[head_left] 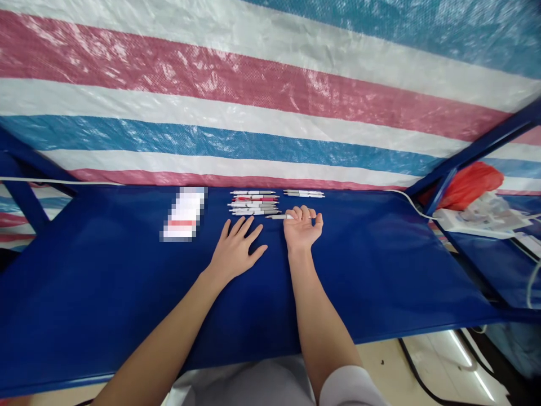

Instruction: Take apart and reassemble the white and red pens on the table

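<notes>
My left hand [237, 248] lies palm down on the blue table with its fingers spread, just below a row of pens. My right hand [302, 228] is turned partly palm up, its fingers curled round a white pen with a grey grip [276, 216], whose tip points left. Above my left hand several pens [253, 208] lie side by side, mostly white with grey grips; a red pen [256, 199] is among them. Beyond my right hand, a smaller group of white and grey pens [303, 194] rests near the back edge.
A blurred-out white sheet or card with a red band [181, 217] lies left of the pens. Striped plastic sheeting [253, 113] hangs behind the blue table [127, 304]. At right are a blue metal brace [477, 146], a white cable [408, 198] and a red plastic bag [471, 183].
</notes>
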### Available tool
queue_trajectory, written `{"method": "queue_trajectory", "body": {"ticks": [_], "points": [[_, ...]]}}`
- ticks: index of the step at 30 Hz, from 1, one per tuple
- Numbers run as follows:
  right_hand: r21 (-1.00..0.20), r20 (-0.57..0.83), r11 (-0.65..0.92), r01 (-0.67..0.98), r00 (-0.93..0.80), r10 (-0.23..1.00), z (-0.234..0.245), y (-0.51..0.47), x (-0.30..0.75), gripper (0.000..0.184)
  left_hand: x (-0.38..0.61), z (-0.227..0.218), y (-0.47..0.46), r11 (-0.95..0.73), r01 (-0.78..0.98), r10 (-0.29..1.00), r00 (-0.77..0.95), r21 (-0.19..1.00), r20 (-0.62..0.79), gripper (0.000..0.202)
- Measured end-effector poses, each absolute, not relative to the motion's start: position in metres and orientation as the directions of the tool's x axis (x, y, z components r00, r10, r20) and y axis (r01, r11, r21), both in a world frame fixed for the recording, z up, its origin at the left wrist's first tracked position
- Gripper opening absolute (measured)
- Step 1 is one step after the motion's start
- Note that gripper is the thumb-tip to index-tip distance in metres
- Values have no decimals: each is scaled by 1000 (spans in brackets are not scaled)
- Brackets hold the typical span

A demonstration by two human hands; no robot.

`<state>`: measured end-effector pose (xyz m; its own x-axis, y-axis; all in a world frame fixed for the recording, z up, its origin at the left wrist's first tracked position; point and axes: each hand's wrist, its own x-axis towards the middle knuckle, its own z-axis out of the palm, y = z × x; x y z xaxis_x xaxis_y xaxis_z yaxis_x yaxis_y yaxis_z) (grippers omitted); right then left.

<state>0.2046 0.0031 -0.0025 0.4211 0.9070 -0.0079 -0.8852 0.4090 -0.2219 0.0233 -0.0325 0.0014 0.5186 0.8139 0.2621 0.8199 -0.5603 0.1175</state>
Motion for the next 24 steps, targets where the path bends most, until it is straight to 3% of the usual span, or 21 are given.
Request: {"method": "queue_trajectory", "body": {"ticks": [7,24], "points": [[-63,-17,362,-930,363,931,0,1,203,23,22,0,-32,-568,814,807,521,124,279,51],[1,15,324,-946,324,946,-2,0,202,23,22,1,-33,-554,821,822,512,137,249,52]]}}
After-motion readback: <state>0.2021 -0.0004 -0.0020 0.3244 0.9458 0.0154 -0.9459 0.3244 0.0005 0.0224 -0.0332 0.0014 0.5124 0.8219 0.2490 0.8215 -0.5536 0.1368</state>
